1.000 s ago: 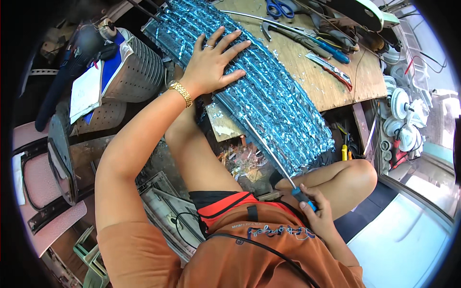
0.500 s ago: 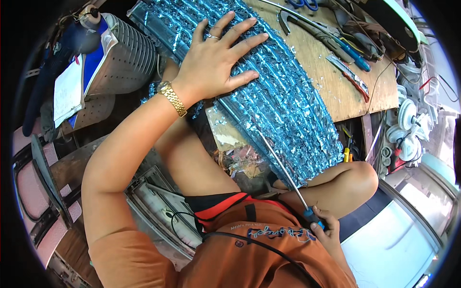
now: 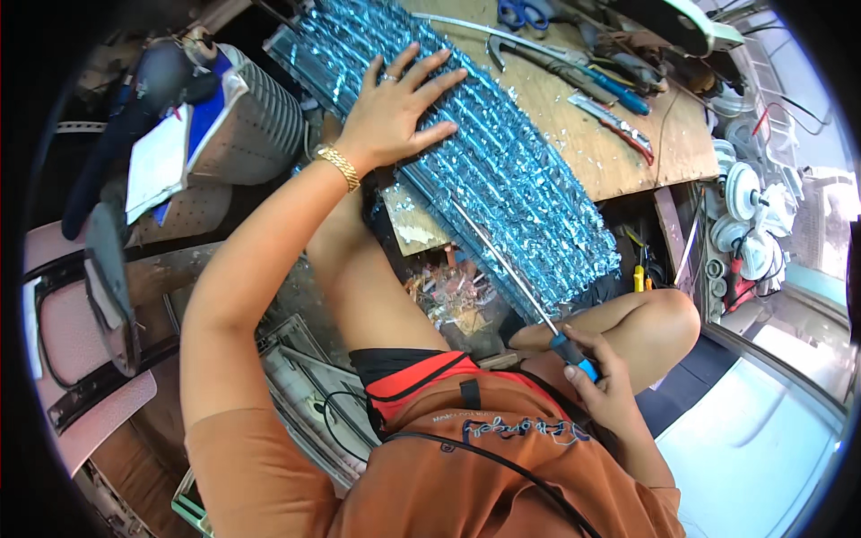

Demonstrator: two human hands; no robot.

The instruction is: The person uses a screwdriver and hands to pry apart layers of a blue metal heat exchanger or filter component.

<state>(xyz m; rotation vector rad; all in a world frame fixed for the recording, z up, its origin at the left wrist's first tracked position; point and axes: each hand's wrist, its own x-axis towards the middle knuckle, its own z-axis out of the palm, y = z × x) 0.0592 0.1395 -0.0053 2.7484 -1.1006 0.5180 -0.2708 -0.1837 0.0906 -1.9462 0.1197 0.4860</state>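
A long slab with rows of crumpled, shiny blue metal fins, like an air-conditioner coil (image 3: 520, 188), lies slanted across the wooden table and juts past its near edge. My left hand (image 3: 395, 117) rests flat on its upper part, fingers spread, holding nothing. My right hand (image 3: 603, 369) is wrapped round the blue-and-black handle of a long screwdriver (image 3: 518, 280). The shaft points up and to the left along the coil's near long edge, with its tip at that edge. Whether the tip touches the fins I cannot tell.
On the wooden table (image 3: 664, 161) lie a red cutter knife (image 3: 612, 128), a blue-handled tool (image 3: 619, 90), blue scissors (image 3: 523, 13) and fin scraps. Grey perforated curved panels (image 3: 256, 125) stand at left. Debris (image 3: 453, 296) covers the floor below. White spools (image 3: 743, 190) hang at right.
My right hand has moved forward, away from my body, with the screwdriver. My left hand stays flat on the coil. The whole view has shifted slightly.
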